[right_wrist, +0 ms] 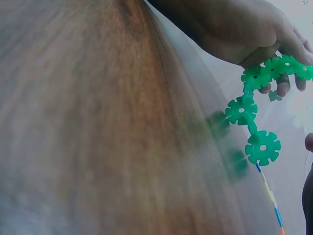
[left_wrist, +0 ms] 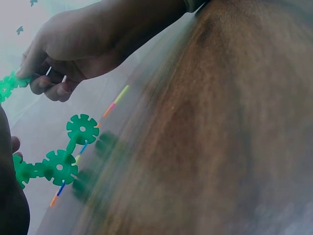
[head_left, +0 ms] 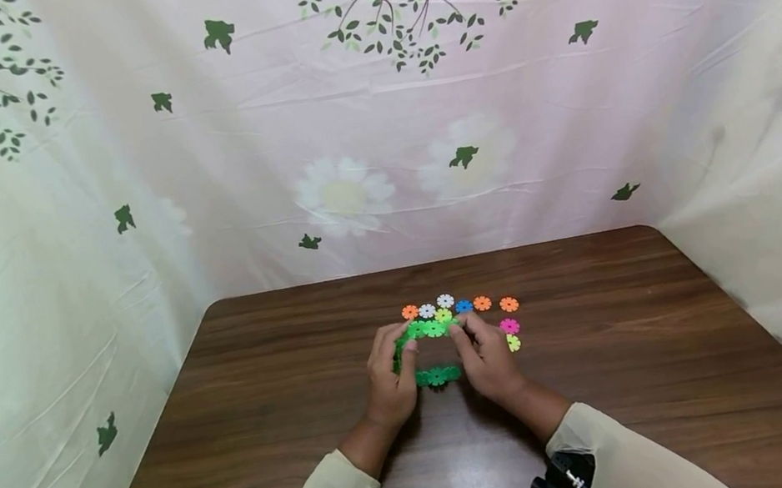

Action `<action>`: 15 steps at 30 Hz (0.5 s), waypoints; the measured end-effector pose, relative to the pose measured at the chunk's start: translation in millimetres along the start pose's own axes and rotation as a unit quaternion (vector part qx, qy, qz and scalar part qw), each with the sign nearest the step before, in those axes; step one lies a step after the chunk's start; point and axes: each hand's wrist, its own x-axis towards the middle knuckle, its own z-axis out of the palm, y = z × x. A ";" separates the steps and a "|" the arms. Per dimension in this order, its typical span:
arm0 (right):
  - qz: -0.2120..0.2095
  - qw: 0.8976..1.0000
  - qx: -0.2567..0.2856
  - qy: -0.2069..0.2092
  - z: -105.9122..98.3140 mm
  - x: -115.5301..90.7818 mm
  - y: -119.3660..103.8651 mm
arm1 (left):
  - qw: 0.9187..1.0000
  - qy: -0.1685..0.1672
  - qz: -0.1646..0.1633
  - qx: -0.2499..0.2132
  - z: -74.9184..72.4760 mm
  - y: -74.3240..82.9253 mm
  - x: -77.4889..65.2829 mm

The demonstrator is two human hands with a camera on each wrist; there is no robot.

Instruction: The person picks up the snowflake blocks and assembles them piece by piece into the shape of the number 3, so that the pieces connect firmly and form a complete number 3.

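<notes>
Both hands hold a curved chain of green flower-shaped interlocking discs [head_left: 439, 376] above the table. In the head view, my left hand [head_left: 390, 379] grips the chain's left side, thumb toward me. My right hand [head_left: 490, 362] pinches the far right end between thumb and fingers. The right hand [left_wrist: 83, 44] also shows across the top of the left wrist view, with a pale green disc [left_wrist: 7, 87] at its fingertips. Seen from the right wrist, the left hand [right_wrist: 244, 29] has its fingers behind the linked discs [right_wrist: 241, 110], which hang down toward the table.
Loose flower discs lie just beyond the hands, among them an orange disc [head_left: 410, 312], a blue disc [head_left: 464, 306] and a white disc [head_left: 445, 301]. A pink disc [head_left: 510, 326] lies right of the right hand. Patterned cloth [head_left: 371, 112] hangs behind the brown wooden table [head_left: 275, 430].
</notes>
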 end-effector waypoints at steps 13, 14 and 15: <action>-0.021 1.000 -0.017 0.002 -0.6 2.7 -2.7 | 1.000 -0.007 -0.002 -0.011 -1.4 0.9 0.5; -0.021 1.000 -0.016 0.001 -1.0 3.1 -2.6 | 1.000 -0.006 -0.001 -0.012 -1.3 1.0 0.5; -0.021 1.000 -0.013 -0.001 -1.5 3.3 -2.3 | 1.000 -0.005 0.002 -0.012 -1.1 1.0 0.5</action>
